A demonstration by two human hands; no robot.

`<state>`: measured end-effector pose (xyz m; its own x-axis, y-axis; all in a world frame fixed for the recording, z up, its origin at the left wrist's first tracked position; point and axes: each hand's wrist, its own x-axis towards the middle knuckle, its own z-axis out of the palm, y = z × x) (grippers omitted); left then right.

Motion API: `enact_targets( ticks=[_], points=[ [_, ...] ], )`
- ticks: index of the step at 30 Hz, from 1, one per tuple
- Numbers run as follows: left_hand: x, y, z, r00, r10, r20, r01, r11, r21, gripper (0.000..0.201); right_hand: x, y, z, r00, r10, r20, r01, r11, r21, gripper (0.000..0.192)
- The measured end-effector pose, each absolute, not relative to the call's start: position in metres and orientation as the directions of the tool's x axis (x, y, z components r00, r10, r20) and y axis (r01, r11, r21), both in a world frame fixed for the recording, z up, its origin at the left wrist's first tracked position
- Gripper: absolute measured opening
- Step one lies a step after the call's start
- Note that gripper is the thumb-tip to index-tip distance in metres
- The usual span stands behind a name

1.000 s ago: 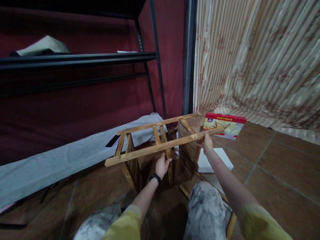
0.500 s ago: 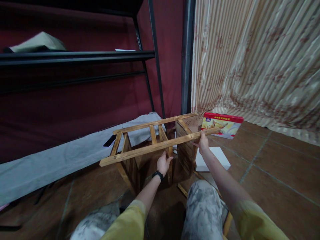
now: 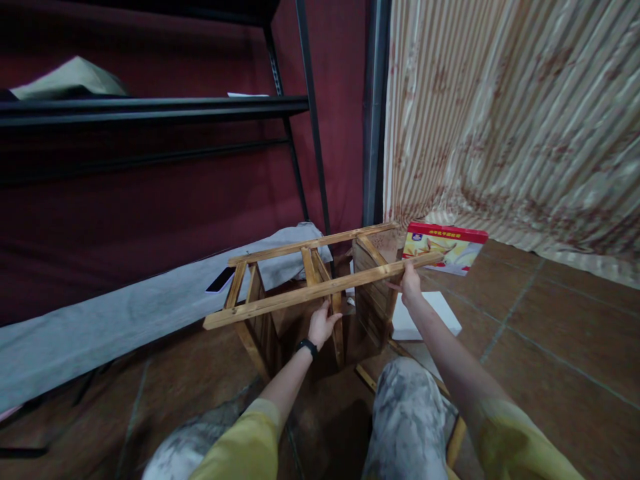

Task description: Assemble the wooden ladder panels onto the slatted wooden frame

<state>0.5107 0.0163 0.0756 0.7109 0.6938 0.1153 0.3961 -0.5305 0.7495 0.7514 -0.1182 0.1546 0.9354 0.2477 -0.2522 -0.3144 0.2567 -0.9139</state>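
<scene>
A wooden rack frame (image 3: 300, 294) lies on its side before me, two long rails on top and slatted shelves hanging below. My right hand (image 3: 411, 285) grips the near rail close to its right end. Under the same rail, my left hand (image 3: 323, 328), with a dark band on the wrist, is closed at the middle shelf (image 3: 337, 333); its fingertips are partly hidden by the rail and the thumb points right. The right slatted shelf (image 3: 373, 293) stands between the rails near my right hand, and the left slatted shelf (image 3: 263, 317) is at the other end.
A red and yellow printed box (image 3: 445, 248) and a white box (image 3: 430, 315) are on the tiled floor at right. A phone (image 3: 220, 280) lies on grey cloth (image 3: 125, 313). Black metal shelving (image 3: 160, 107) stands behind. Loose wooden pieces (image 3: 456, 440) lie by my right knee.
My left hand has shifted slightly left, and the middle shelf has tilted and moved a little with it. The right hand still grips the rail; the rack's left end has moved slightly right.
</scene>
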Motion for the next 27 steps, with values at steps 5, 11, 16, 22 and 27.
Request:
enact_targets(
  ticks=[5, 11, 16, 22, 27],
  points=[
    [0.509, 0.016, 0.077, 0.689, 0.716, 0.110, 0.403, -0.505, 0.763, 0.053, 0.754, -0.117, 0.152, 0.934, 0.245, -0.259, -0.319, 0.250, -0.914, 0.034],
    [0.508, 0.016, 0.082, 0.714, 0.692, 0.101, 0.371, -0.497, 0.784, 0.044, 0.753, -0.118, 0.152, 0.935, 0.234, -0.266, -0.323, 0.255, -0.911, 0.035],
    [0.505, 0.018, 0.085, 0.740, 0.665, 0.095, 0.345, -0.497, 0.796, 0.038, 0.752, -0.118, 0.152, 0.931, 0.258, -0.256, -0.323, 0.260, -0.910, 0.034],
    [0.505, 0.017, 0.086, 0.727, 0.681, 0.095, 0.359, -0.493, 0.792, 0.040, 0.750, -0.118, 0.152, 0.927, 0.254, -0.276, -0.340, 0.257, -0.905, 0.035],
    [0.506, 0.015, 0.083, 0.712, 0.695, 0.100, 0.385, -0.507, 0.771, 0.040, 0.748, -0.119, 0.155, 0.928, 0.265, -0.263, -0.334, 0.276, -0.901, 0.037]
  ],
)
